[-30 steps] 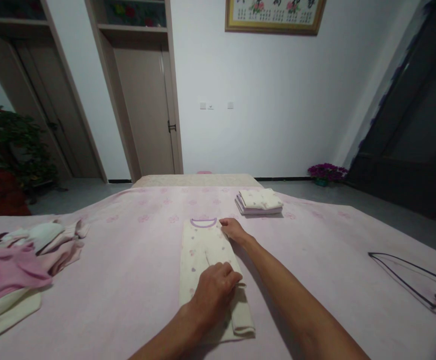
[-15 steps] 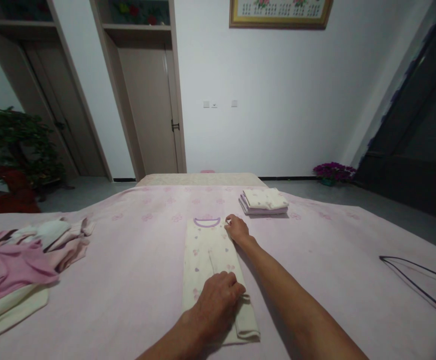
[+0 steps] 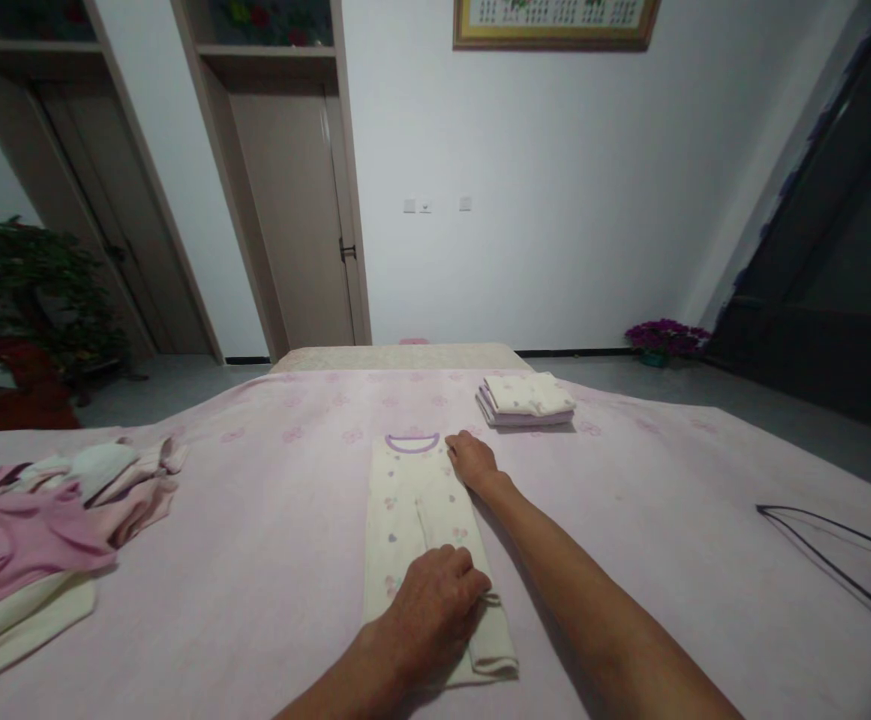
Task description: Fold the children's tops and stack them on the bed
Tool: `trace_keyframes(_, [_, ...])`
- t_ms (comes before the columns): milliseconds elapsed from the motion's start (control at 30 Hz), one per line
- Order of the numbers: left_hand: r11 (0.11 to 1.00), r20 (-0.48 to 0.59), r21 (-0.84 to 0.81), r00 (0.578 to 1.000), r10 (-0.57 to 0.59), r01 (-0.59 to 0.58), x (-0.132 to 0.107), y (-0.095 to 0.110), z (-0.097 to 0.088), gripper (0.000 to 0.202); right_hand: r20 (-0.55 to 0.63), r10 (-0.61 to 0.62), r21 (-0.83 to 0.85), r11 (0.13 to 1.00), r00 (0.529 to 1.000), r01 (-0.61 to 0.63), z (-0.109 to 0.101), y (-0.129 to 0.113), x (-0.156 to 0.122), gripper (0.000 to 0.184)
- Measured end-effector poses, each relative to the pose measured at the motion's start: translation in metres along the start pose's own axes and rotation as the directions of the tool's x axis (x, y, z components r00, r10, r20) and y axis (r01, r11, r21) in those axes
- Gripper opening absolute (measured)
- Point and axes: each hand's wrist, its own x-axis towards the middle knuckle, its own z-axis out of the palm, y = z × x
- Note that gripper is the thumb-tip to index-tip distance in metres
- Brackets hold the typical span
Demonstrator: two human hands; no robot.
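Observation:
A cream long-sleeved shirt (image 3: 405,500) with small hearts and a lilac neckband lies in front of me, its sides folded into a narrow strip. The neckline points away from me. Curled over the shirt's lower right part, my left hand (image 3: 446,595) grips the folded sleeve, with its fingertips partly hidden. Farther off, my right hand (image 3: 472,460) has its fingers closed on the shirt's right shoulder, beside the neckband. A stack of folded clothes (image 3: 529,398), cream on top with lilac below, sits beyond my right hand.
Loose pink, white and cream clothes (image 3: 37,540) lie heaped at the left on the pale pink cover (image 3: 255,560). A dark wire hanger (image 3: 825,560) rests at the right edge. A potted purple flower (image 3: 667,340) stands on the floor behind.
My right fingers have come down from a raised pinch and lie lower on the shirt's shoulder. My left hand and the shirt stay practically in place; the view shifts slightly.

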Motion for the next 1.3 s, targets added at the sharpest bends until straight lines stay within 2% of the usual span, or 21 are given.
trace_keyframes(167, [0.999, 0.0, -0.015, 0.999, 0.046, -0.046, -0.002, -0.001, -0.007, 0.009, 0.057, -0.066, -0.026, 0.997, 0.996, 0.067, -0.003, 0.002, 0.001, 0.03])
trace_keyframes(333, [0.997, -0.007, -0.014, 0.997, 0.075, -0.075, -0.002, -0.005, -0.004, 0.01, 0.093, -0.113, -0.028, 0.993, 0.989, 0.116, -0.007, 0.007, -0.001, 0.03])
trace_keyframes(467, [0.997, 0.006, -0.017, 0.997, 0.071, -0.07, -0.002, -0.006, -0.003, 0.011, 0.089, -0.139, -0.033, 0.989, 0.986, 0.142, -0.007, 0.008, -0.006, 0.031])
trace_keyframes(700, [0.999, 0.083, 0.0, 0.996, 0.043, -0.043, -0.004, 0.002, -0.016, 0.015, 0.067, -0.154, -0.015, 0.988, 0.986, 0.155, -0.013, 0.007, -0.01, 0.031])
trace_keyframes(867, [0.997, 0.121, 0.003, 0.99, 0.071, -0.072, -0.008, 0.011, -0.023, 0.023, -0.003, -0.154, 0.011, 0.988, 0.988, 0.154, -0.022, -0.003, -0.033, 0.041])
trace_keyframes(967, [0.998, 0.138, -0.003, 0.988, 0.066, -0.067, -0.011, 0.014, -0.024, 0.028, 0.024, -0.259, 0.047, 0.965, 0.966, 0.258, -0.017, -0.013, -0.06, 0.049])
trace_keyframes(1067, [0.996, 0.113, -0.049, 0.99, 0.082, -0.077, -0.018, 0.013, -0.022, 0.038, 0.101, -0.395, 0.1, 0.917, 0.913, 0.385, -0.011, -0.019, -0.083, 0.057])
trace_keyframes(1167, [0.977, 0.064, -0.16, 0.986, 0.152, -0.14, -0.03, 0.001, -0.02, 0.049, 0.143, -0.406, 0.115, 0.913, 0.903, 0.392, -0.012, -0.022, -0.097, 0.062])
trace_keyframes(1233, [0.957, 0.002, -0.23, 0.983, 0.184, -0.179, -0.041, -0.013, -0.019, 0.045, 0.144, -0.404, 0.114, 0.914, 0.904, 0.39, -0.017, -0.024, -0.104, 0.061])
trace_keyframes(1300, [0.954, -0.089, -0.253, 0.986, 0.139, -0.157, -0.053, -0.029, -0.019, 0.036, 0.129, -0.431, 0.115, 0.901, 0.893, 0.418, -0.021, -0.025, -0.113, 0.061])
